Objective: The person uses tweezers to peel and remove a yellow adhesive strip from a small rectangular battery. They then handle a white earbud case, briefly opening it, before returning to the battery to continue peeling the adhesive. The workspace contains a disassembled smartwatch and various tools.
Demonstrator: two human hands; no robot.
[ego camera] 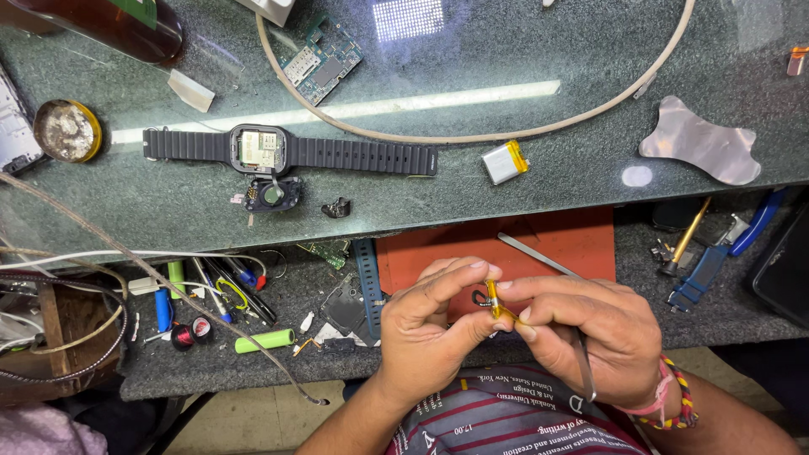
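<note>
While both hands meet just above the lap, the work is a tiny part: a yellow strip with a small dark loop at its upper end, held between the two hands in front of the desk edge. The left hand pinches it from the left with thumb and forefinger closed on it. The right hand closes on the yellow end from the other side, and also keeps tweezers tucked along its fingers, their tips pointing up and left toward the orange mat.

To do this well, I judge the pinch should stay light and sit on the part's edges, since a strip this thin looks easy to crease or tear. Working low over the lap risks a dropped piece vanishing; holding it over the mat would be safer. The tweezers' tips should stay turned away from the part until needed.

On the desk well above lie the opened watch with its strap stretched out flat, its back cover just below it, a small silver battery to the right, and a circuit board farther back. Nothing there touches the hands.
</note>
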